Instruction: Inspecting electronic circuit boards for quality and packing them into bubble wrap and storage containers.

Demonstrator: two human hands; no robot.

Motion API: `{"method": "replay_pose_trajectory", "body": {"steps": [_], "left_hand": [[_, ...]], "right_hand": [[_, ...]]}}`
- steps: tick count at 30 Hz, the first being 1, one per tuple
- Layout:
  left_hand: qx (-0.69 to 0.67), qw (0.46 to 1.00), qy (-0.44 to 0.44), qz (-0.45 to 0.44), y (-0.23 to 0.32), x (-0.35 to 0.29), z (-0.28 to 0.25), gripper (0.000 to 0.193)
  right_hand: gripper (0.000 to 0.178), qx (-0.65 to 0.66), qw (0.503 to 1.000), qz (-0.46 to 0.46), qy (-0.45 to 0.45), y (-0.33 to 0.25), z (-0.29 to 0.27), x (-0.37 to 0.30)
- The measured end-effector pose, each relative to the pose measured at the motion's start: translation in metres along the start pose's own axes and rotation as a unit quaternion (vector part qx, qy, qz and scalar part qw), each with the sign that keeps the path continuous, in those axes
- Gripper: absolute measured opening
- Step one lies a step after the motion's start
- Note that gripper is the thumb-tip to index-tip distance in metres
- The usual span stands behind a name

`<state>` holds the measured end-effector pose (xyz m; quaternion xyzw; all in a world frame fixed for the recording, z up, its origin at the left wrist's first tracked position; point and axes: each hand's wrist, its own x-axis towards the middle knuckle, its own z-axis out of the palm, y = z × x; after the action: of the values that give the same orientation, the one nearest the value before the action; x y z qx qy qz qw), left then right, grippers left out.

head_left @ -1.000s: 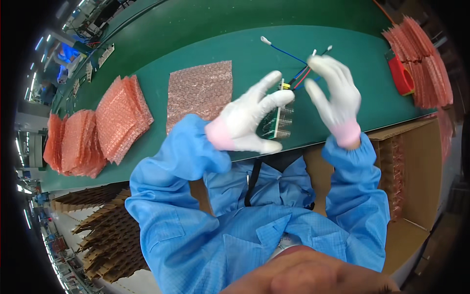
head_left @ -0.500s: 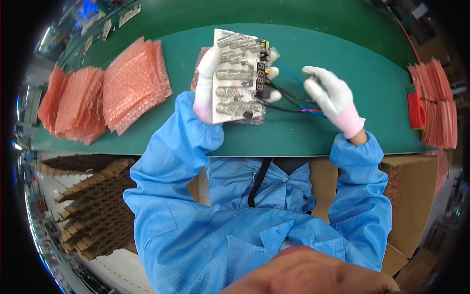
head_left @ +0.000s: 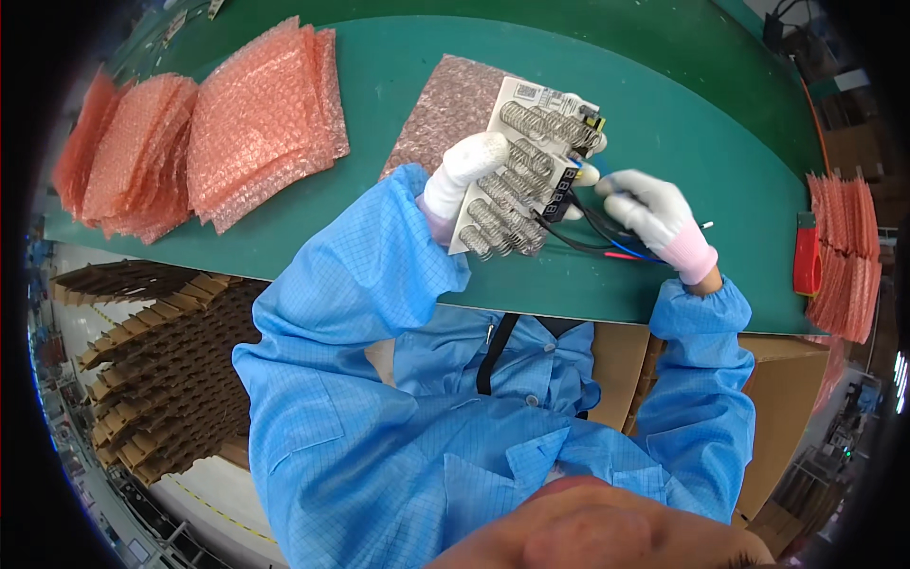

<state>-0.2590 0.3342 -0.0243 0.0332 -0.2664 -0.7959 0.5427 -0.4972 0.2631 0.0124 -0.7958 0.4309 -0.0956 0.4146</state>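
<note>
My left hand [head_left: 464, 173], in a white glove, grips a white circuit board [head_left: 526, 171] by its left edge, thumb on top and fingertips showing past the right edge. Rows of metal coil springs stand on the board, and a dark digit display [head_left: 562, 195] runs along its right side. Black, blue and red wires [head_left: 595, 229] trail off that side. My gloved right hand [head_left: 661, 216] is closed round the wires, and a pale wire end pokes out beyond it. Under the board lies a pinkish bubble-wrap sheet or pouch [head_left: 445, 112], partly covered.
Stacks of pink bubble-wrap pouches [head_left: 270, 119] lie on the left of the green table [head_left: 398, 62]. Another stack [head_left: 844, 261] stands at the right edge, beside a red tool or holder [head_left: 807, 256]. Cardboard dividers [head_left: 171, 370] and an open carton [head_left: 782, 408] are below the table edge.
The board has moved right in my left hand and tilted, uncovering the bubble wrap beneath. My right hand has gone from loosely spread near the wires to closed round them. The view has shifted.
</note>
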Motion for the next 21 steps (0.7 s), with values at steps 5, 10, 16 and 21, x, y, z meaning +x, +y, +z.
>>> {"method": "replay_pose_trajectory", "body": {"steps": [5,10,16,21], "left_hand": [[-0.131,0.991,0.005,0.016,0.003,0.004,-0.006,0.072],[-0.165,0.985,0.04,0.002,0.008,0.004,-0.014,0.072],[-0.182,0.983,0.011,-0.005,0.006,0.005,-0.011,0.075],[-0.05,0.999,0.008,-0.01,0.011,0.003,0.004,0.112]], "right_hand": [[0.02,-0.092,0.953,-0.215,0.192,-0.019,0.008,-0.022],[0.053,-0.292,0.915,-0.267,0.078,-0.026,0.012,-0.033],[0.064,-0.38,0.883,-0.255,0.106,-0.023,0.013,-0.035],[0.069,-0.386,0.885,-0.244,0.091,-0.024,0.009,-0.043]]}}
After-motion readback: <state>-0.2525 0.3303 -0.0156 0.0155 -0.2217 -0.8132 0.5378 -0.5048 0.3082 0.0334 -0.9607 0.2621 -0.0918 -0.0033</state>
